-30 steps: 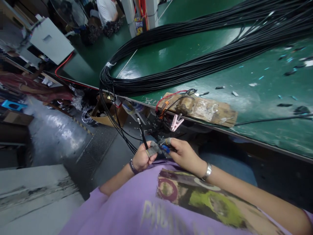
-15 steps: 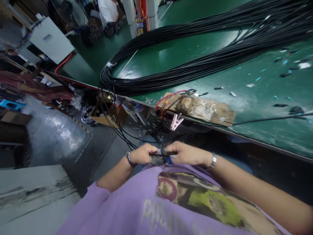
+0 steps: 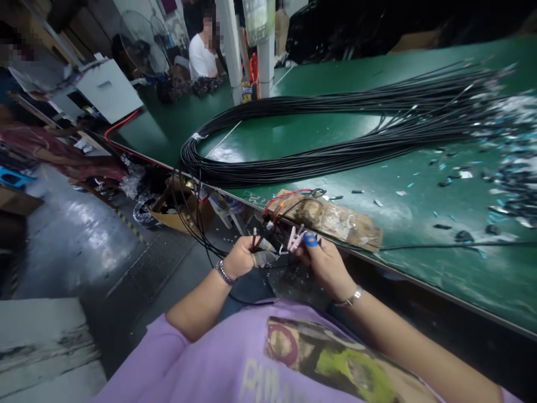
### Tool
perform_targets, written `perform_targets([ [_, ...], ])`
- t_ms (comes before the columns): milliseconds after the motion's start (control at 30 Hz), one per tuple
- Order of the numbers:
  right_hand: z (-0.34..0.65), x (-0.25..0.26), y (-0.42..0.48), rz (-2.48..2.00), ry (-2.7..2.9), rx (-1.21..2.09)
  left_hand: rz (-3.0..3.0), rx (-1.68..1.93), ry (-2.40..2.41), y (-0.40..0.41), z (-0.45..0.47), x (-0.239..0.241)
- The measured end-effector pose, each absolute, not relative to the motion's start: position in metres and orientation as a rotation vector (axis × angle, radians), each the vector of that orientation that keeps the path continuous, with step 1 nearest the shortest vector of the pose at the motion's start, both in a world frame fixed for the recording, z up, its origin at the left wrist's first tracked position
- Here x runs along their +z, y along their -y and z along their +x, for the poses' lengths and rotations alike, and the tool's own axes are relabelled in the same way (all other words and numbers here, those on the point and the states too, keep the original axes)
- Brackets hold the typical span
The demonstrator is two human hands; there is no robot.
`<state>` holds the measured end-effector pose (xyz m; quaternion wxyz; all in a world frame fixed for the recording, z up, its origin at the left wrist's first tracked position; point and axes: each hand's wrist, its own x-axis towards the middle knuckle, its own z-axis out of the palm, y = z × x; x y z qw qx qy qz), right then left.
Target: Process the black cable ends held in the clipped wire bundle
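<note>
My left hand (image 3: 240,258) is closed around black cables (image 3: 255,248), and grey wrapping covers some of its fingertips. Thin cable ends stick out between thumb and fingers towards the right. A pale pink clothespin (image 3: 295,239) sits at the table's edge, by the front of a worn wooden block (image 3: 335,218). My right hand (image 3: 329,266), blue tape round its thumb, pinches the clothespin's handles. The fingers behind the clothespin are partly hidden. From the left hand, cables run up to a large black cable bundle (image 3: 268,170) looped on the green table (image 3: 419,212).
Cut scraps (image 3: 516,162) litter the table's right side. Below its edge stand a cardboard box (image 3: 184,215) and a stool. A white box-shaped machine (image 3: 109,89) is at the upper left. Co-workers sit farther back, one in a white top (image 3: 202,59), another in a red top (image 3: 71,145).
My hands were together in front of my body, and now they are apart. The right hand has moved up to the clothespin; the left still holds cable. The view has tilted upward.
</note>
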<state>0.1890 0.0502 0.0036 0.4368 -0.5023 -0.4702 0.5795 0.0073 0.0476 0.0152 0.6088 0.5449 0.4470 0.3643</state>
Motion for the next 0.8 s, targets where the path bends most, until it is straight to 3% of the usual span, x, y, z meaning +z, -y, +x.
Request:
perform_targets([
  [233, 0.181, 0.001, -0.055, -1.043, 0.587, 1.994, 1.235, 0.788, -0.995, -0.058, 0.016, 0.002],
  [800, 0.168, 0.001, -0.052, -0.974, 0.389, 1.864, 1.264, 0.697, -1.000, -0.060, 0.021, 0.008],
])
